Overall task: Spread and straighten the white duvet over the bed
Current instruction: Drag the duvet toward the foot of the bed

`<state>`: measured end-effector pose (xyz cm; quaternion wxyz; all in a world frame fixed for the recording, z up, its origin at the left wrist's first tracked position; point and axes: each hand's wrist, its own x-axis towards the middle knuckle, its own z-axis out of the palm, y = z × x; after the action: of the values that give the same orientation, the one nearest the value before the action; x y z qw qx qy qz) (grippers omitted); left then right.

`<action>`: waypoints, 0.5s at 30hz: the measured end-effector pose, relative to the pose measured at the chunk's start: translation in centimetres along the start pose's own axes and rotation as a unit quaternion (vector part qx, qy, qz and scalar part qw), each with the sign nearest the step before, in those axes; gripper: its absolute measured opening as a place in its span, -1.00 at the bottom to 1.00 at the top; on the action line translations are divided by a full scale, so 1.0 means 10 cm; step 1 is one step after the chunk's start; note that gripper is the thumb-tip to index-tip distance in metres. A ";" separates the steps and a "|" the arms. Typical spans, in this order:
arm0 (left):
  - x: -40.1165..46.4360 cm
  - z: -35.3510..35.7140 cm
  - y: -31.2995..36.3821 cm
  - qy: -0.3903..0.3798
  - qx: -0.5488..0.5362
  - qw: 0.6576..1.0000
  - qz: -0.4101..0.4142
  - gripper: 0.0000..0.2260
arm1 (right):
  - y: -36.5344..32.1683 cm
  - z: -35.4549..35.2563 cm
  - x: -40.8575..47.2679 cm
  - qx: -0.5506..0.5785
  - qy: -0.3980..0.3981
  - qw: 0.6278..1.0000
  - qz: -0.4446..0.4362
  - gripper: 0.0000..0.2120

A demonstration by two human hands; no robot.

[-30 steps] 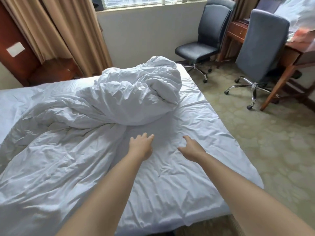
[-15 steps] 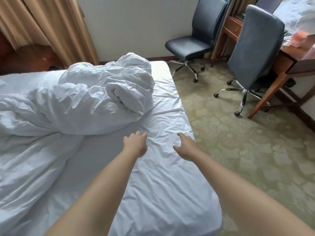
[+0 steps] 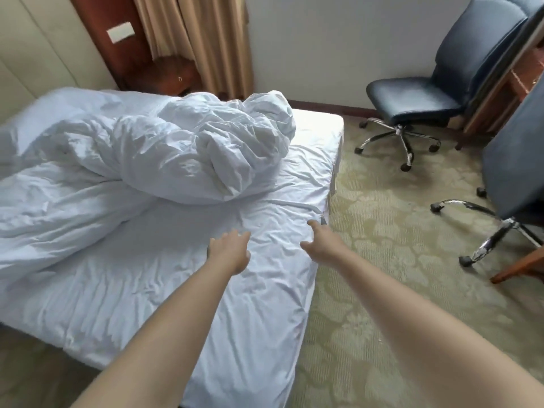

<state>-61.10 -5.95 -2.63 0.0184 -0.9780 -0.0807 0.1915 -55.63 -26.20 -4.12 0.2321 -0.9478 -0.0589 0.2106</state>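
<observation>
The white duvet [image 3: 182, 154] lies bunched in a big crumpled heap across the far half of the bed [image 3: 259, 304], with its left part spread flatter. Both my arms reach forward over the bare sheet at the near right corner. My left hand [image 3: 229, 251] hovers over the sheet, fingers relaxed, holding nothing, a short way short of the duvet heap. My right hand [image 3: 321, 245] is out over the bed's right edge, fingers loosely extended and empty.
Two blue office chairs stand on the patterned carpet to the right, one [image 3: 435, 92] by the far wall, one [image 3: 512, 178] closer. A wooden desk [image 3: 518, 81] is at the far right. A wooden nightstand [image 3: 173, 78] and beige curtain [image 3: 212, 39] are behind the bed.
The view has swung and shifted so the bed's right edge and corner lie under my hands. Both hands stay stretched forward and empty.
</observation>
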 end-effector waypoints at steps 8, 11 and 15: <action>0.43 -0.30 0.35 0.021 -0.058 0.994 -0.086 -0.56 | 0.08 -0.56 0.68 -0.053 0.006 0.994 -0.090 -0.42; 0.70 -0.26 0.42 -0.005 -0.079 0.990 -0.114 -0.55 | 0.12 -0.61 0.93 -0.097 -0.019 0.985 -0.143 -0.42; 1.42 -0.41 0.44 0.009 -0.118 0.983 -0.143 -0.52 | 0.09 -0.93 1.54 -0.130 -0.023 0.975 -0.181 -0.42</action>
<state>-45.90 -8.02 -4.39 -0.0691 -0.9534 -0.2414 0.1674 -37.75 -27.60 -2.75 0.1401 -0.9384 -0.2615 0.1771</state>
